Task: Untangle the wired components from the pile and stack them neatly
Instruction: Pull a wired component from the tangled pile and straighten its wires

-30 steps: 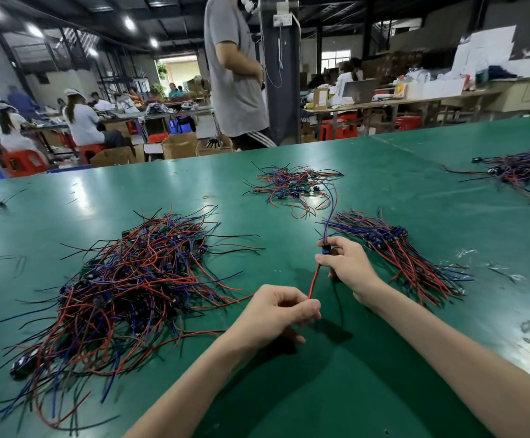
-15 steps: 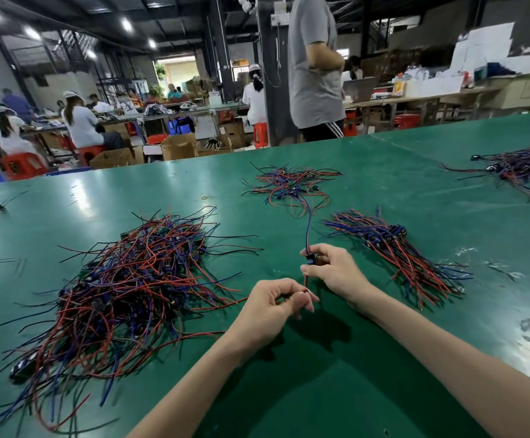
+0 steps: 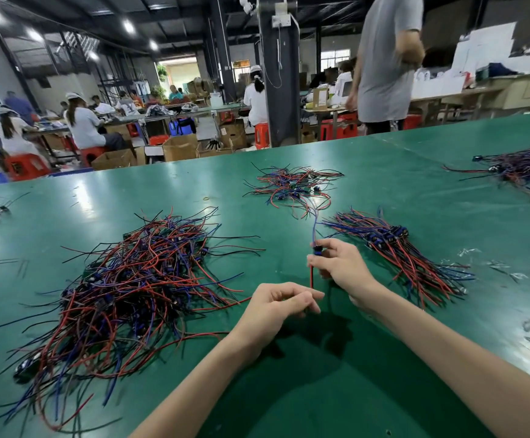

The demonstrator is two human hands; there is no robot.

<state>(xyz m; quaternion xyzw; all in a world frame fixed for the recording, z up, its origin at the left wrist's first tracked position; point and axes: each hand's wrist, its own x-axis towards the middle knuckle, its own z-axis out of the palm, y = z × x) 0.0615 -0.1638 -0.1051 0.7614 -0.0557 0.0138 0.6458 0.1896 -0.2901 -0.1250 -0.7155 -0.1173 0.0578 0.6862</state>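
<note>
Noted at left on green table (image 3: 384, 172): tangled pile (image 3: 124, 279) of red, blue, black wires. Centre: left hand (image 3: 276, 308) pinching red wire end of wired component (image 3: 316, 251), right hand (image 3: 339, 267) gripping its dark body above table. Right: neat stack (image 3: 393, 248) just beside.

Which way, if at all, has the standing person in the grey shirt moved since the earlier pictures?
Yes. The person in the grey shirt has crossed from the left of the dark pillar to its right.
</note>
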